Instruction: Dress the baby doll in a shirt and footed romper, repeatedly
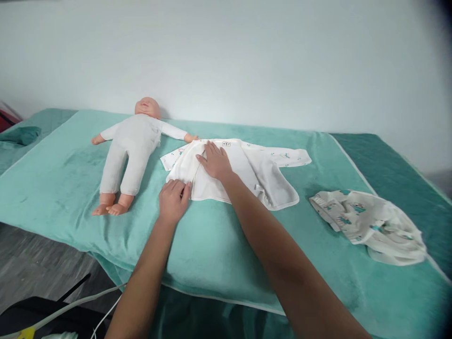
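Observation:
A white baby shirt (pixel 254 172) with small teal prints lies spread open on a teal towel (pixel 70 179). My right hand (pixel 214 161) rests flat on the shirt's left front panel, fingers stretched out. At the shirt's lower left hem sits my left hand (pixel 173 200), its fingers curled onto the edge of the fabric. A baby doll (pixel 130 150) in a pale grey bodysuit lies on its back just left of the shirt, arms spread, one hand touching the shirt's sleeve.
A crumpled pair of printed baby trousers (pixel 370 223) lies on the towel at the right. A darker green cover (pixel 395 169) shows beyond the towel's right edge. White cables (pixel 81 301) hang at the lower left by the grey floor. A white wall stands behind.

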Action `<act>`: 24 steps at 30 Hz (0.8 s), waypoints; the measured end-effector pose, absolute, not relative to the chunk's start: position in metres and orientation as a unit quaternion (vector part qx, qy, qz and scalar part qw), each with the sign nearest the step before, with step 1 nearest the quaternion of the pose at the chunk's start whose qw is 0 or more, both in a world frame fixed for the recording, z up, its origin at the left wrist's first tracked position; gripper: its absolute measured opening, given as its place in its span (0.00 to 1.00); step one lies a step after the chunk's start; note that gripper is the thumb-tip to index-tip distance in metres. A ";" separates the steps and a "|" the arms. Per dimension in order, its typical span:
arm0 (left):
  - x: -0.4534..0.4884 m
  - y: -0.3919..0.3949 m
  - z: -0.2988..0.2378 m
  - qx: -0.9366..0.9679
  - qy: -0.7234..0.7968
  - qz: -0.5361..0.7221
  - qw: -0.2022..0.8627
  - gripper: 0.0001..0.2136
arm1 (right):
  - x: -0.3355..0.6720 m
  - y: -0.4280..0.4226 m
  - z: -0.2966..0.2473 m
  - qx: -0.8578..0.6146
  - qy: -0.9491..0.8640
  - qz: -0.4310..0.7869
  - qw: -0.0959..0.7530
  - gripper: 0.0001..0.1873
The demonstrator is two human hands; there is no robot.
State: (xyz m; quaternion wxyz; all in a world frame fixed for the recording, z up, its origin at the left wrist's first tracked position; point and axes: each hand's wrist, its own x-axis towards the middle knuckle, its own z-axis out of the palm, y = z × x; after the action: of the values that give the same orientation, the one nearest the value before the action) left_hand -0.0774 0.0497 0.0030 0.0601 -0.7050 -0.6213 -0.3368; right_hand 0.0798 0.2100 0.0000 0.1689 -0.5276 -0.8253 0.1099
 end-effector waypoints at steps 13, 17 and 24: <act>-0.075 0.043 0.009 -0.772 -0.579 -0.258 0.053 0.22 | 0.164 0.195 -0.007 -0.570 -0.808 0.067 0.136 0.40; -0.075 0.040 0.011 -0.774 -0.565 -0.278 0.057 0.19 | 0.178 0.196 -0.010 -0.562 -0.814 0.074 0.128 0.41; -0.070 0.042 0.010 -0.839 -0.464 -0.282 0.028 0.16 | 0.172 0.184 -0.011 -0.562 -0.819 0.040 0.108 0.41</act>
State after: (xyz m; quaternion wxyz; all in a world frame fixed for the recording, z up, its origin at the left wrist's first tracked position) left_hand -0.0700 0.0423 0.0097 0.0282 -0.8390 -0.4642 -0.2825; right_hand 0.1724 0.1839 -0.0115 0.1078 -0.5617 -0.8193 0.0401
